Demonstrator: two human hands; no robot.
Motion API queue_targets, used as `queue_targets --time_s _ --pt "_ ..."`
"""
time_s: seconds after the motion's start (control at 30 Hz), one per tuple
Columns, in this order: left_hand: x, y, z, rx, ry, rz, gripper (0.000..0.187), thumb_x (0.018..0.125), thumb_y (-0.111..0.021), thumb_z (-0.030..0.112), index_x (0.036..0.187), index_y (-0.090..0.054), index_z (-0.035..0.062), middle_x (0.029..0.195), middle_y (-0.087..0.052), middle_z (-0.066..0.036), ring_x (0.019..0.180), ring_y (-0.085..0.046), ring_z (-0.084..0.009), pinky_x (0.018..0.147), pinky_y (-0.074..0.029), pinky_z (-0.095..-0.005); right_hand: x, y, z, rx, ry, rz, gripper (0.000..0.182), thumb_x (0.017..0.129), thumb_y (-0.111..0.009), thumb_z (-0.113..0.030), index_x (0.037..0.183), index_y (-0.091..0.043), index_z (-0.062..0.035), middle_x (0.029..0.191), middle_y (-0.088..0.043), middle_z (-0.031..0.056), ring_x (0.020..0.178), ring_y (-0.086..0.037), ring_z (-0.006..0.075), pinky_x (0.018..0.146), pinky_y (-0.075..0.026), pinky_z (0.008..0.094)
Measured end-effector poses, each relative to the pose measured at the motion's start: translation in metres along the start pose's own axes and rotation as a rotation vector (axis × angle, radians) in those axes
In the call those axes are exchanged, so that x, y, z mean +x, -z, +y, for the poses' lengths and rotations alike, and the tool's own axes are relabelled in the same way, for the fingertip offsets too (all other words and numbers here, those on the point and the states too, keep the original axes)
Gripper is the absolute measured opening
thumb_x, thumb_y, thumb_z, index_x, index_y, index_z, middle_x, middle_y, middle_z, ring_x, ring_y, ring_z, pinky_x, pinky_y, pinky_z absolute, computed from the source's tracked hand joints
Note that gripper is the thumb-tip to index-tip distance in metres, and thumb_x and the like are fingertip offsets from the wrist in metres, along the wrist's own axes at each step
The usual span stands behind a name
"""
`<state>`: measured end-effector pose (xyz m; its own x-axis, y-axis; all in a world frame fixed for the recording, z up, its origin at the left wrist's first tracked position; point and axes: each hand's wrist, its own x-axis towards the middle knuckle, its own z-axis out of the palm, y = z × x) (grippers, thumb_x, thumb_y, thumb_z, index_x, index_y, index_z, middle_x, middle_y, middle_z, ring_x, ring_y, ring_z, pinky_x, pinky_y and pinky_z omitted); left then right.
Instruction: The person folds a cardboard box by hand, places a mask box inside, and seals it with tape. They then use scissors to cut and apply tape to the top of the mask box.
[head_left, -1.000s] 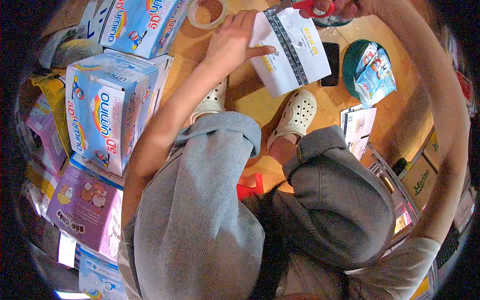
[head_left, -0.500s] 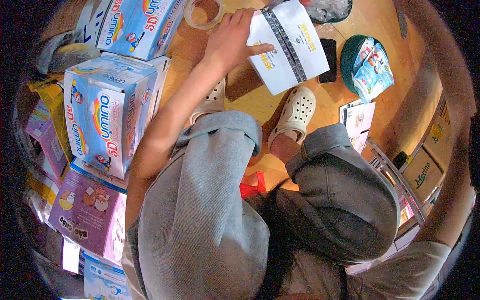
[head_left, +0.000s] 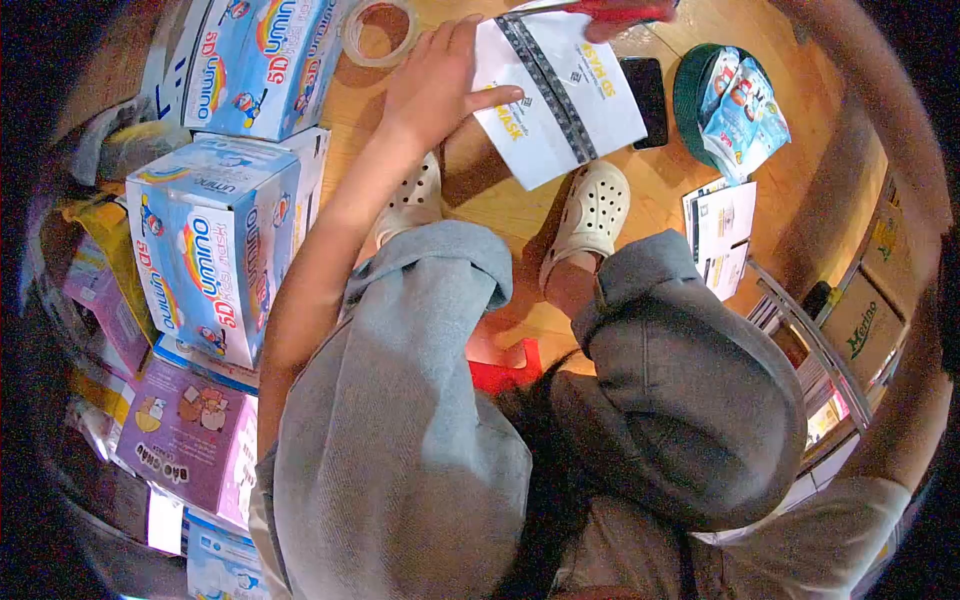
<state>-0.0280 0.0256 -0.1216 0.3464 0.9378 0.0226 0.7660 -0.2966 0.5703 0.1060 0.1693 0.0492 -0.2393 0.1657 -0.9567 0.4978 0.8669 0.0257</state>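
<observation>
My left hand (head_left: 432,90) grips the left side of a white box (head_left: 600,105) printed with yellow "5D MASK" lettering, its thumb stretched over the face. A dark patterned strip of tape runs down the middle of the box. At the top edge of the view my right hand (head_left: 606,30) is mostly cut off, closed around red-handled scissors (head_left: 632,10). Their narrow blade lies along the box's upper edge, close to the end of the strip. The exact contact there is hard to make out.
A tape roll (head_left: 379,32) lies left of the box. To the right are a phone (head_left: 645,100), a round green container (head_left: 697,110) with blue packets (head_left: 745,125), and printed papers (head_left: 720,230). Stacked mask boxes (head_left: 195,250) stand at left, cartons (head_left: 865,325) at right.
The red-handled scissors and part of my right hand have come into view at the top of the box. My left hand and the box appear slightly further left and higher.
</observation>
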Motion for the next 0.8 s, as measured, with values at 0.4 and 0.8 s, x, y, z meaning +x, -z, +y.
queue_targets --time_s 0.4,0.8 --pt "0.001 0.009 0.025 0.225 -0.231 0.075 0.07 0.076 -0.066 0.039 0.134 -0.04 0.0111 0.133 -0.045 -0.013 0.123 -0.041 -0.031 0.102 -0.033 -0.043 0.029 -0.268 -0.037 1.262 -0.2 1.012 0.066 0.078 -0.071 -0.037 0.123 -0.04 -0.0004 0.098 -0.056 0.0097 0.091 -0.054 0.0152 0.081 -0.045 0.0292" --pt "0.002 -0.007 0.05 0.153 -0.585 -0.273 0.041 0.084 -0.057 0.028 0.122 -0.051 0.014 0.128 -0.05 -0.007 0.122 -0.043 -0.024 0.106 -0.029 -0.0435 0.092 -0.284 -0.082 1.533 -0.199 0.957 0.086 0.062 -0.08 -0.048 0.121 -0.041 0.0015 0.102 -0.057 0.0122 0.093 -0.055 0.0178 0.081 -0.045 0.0294"
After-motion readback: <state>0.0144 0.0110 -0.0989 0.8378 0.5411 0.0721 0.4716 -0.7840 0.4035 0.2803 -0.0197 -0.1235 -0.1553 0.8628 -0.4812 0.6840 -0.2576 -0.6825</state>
